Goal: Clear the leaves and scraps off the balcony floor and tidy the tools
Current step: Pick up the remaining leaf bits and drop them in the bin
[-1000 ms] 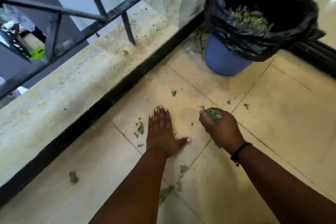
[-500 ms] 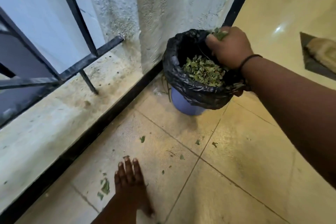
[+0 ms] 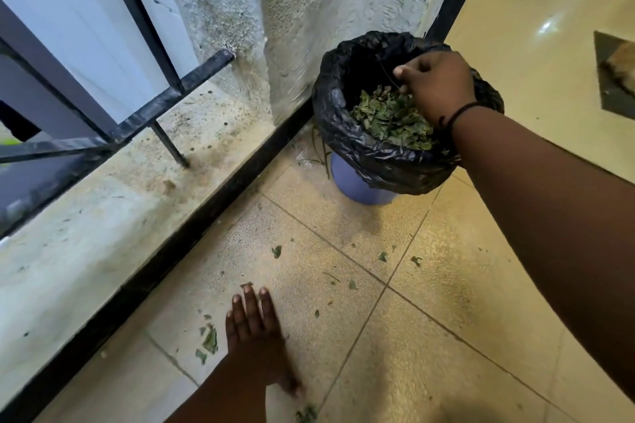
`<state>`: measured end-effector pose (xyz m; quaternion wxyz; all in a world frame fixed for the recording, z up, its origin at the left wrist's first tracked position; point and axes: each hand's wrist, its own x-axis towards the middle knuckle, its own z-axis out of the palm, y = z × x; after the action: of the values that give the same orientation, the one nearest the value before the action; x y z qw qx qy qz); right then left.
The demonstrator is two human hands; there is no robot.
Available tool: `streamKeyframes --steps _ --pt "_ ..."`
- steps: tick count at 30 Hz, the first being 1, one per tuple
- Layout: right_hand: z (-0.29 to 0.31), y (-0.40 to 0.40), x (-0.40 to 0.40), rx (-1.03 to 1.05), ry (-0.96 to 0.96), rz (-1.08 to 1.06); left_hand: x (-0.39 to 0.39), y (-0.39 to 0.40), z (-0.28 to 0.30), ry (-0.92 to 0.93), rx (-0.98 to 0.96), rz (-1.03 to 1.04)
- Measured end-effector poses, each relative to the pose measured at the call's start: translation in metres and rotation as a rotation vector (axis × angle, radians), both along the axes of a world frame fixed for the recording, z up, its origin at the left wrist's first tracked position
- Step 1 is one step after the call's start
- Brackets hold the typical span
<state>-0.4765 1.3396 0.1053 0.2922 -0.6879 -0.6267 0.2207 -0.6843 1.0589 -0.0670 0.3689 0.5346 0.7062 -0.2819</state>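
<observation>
A blue bucket (image 3: 357,186) lined with a black bag (image 3: 343,137) stands in the corner by the wall, and green leaves (image 3: 385,118) are piled inside it. My right hand (image 3: 436,86) hangs over the bag's mouth, knuckles up and fingers pointing down into it. No leaves show in that hand, and its fingertips are partly hidden. My left hand (image 3: 254,336) lies flat on the floor tile with its fingers straight. Small leaf scraps (image 3: 210,342) lie just left of it. Others (image 3: 382,256) are scattered on the tiles in front of the bucket.
A raised concrete ledge (image 3: 103,216) with a black skirting runs along the left under a black metal railing (image 3: 165,99). A rough wall column (image 3: 309,10) stands behind the bucket. A dark dustpan-like tool (image 3: 615,79) lies at the right edge on the shiny floor.
My right hand carried a fistful of leaves from the floor up to the bucket and has turned fingers-down over the bag. My left hand stayed flat on the tile.
</observation>
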Motion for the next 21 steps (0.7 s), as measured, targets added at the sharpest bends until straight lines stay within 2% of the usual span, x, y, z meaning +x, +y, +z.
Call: streamKeyframes --steps 2,5,7,8,9,11,12,14,17,21 --pt "0.006 -0.012 -0.002 0.141 0.036 -0.055 -0.003 0.007 -0.006 -0.03 -0.082 -0.006" --pt "0.009 -0.062 0.002 0.525 0.138 -0.204 -0.005 0.007 -0.013 -0.034 -0.141 -0.042" --pt "-0.018 -0.116 0.013 0.68 0.166 -0.277 -0.009 0.007 -0.021 -0.03 -0.133 -0.043" --pt "-0.043 -0.141 0.025 0.644 0.159 -0.326 -0.01 0.007 -0.02 -0.035 -0.136 -0.058" --pt "-0.076 -0.165 0.039 0.522 0.153 -0.384 -0.011 0.005 -0.022 -0.054 -0.124 -0.057" --pt "-0.139 -0.197 0.063 0.12 0.139 -0.429 -0.01 0.004 -0.024 -0.052 -0.098 -0.084" --pt "-0.169 -0.207 0.072 -0.089 0.066 -0.384 -0.011 0.002 -0.025 -0.046 -0.098 -0.084" --pt "-0.213 -0.214 0.08 -0.323 -0.15 -0.283 -0.011 0.003 -0.027 -0.045 -0.088 -0.085" --pt "-0.239 -0.21 0.06 -0.355 -0.394 -0.142 -0.011 0.002 -0.03 -0.06 -0.089 -0.09" --pt "-0.247 -0.212 0.007 -0.236 -0.506 0.353 -0.013 0.0 -0.035 -0.067 -0.051 -0.099"
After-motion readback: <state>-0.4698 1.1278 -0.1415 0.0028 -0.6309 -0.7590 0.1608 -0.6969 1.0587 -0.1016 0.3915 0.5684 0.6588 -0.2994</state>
